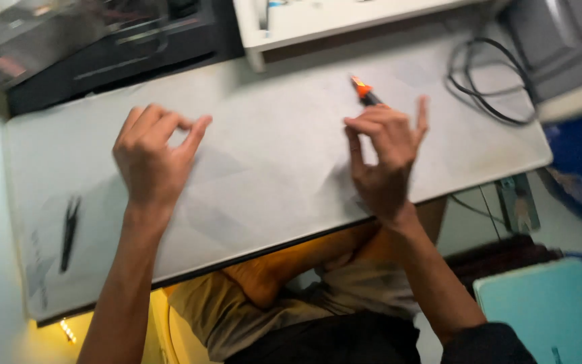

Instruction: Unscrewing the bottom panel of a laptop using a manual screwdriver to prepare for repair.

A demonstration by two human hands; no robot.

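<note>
Right hand [382,158] hovers over the grey table [271,168], fingers loosely curled, little finger raised, gripping nothing; an orange-tipped pen [365,91] lies just beyond its fingertips. Left hand [153,158] is half open, thumb near forefinger, empty. Black tweezers [69,232] lie well apart at the table's left edge.

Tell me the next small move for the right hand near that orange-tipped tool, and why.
Probably close the right hand on the orange-tipped tool. The tool lies on the grey mat just beyond the fingertips, partly hidden by them, and the hand looks empty with fingers loosely curled. The left hand hovers empty too, farther away.
</note>
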